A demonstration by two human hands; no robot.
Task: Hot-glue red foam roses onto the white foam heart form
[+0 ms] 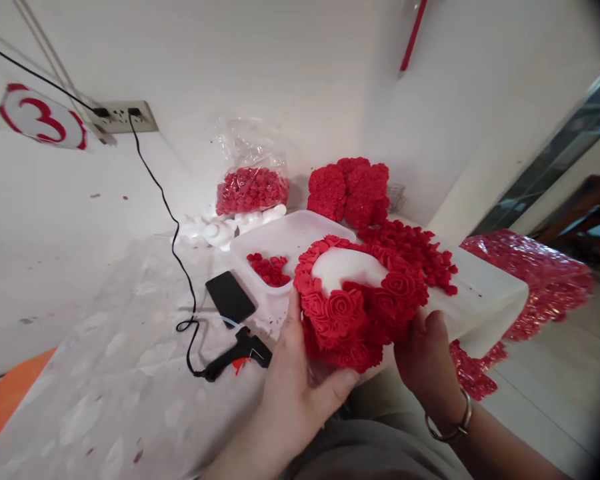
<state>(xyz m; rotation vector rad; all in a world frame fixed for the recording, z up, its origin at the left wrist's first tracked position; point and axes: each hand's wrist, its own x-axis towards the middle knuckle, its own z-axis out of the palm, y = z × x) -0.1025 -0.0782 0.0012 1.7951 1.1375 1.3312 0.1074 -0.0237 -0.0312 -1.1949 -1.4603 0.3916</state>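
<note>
A white form covered in red foam roses (365, 300) is held up over the table's front edge, with a bare white patch showing on top. My left hand (300, 373) grips its left and lower side, thumb across the front. On its right side my right hand (427, 363) holds it, the fingers partly hidden behind the roses. Just behind it, a white plastic tray (300, 230) contains a few loose red roses (269, 269). Left of my left hand lies a black glue gun (237, 353), its cord running to the wall.
A black phone (231, 298) lies beside the tray. Behind stand a clear bag of red roses (253, 190), white foam shapes (220, 232) and red rose bundles (349, 191). Loose roses (415, 250) lie at right, above wrapped red bundles (535, 283). A socket strip (125, 117) is on the wall.
</note>
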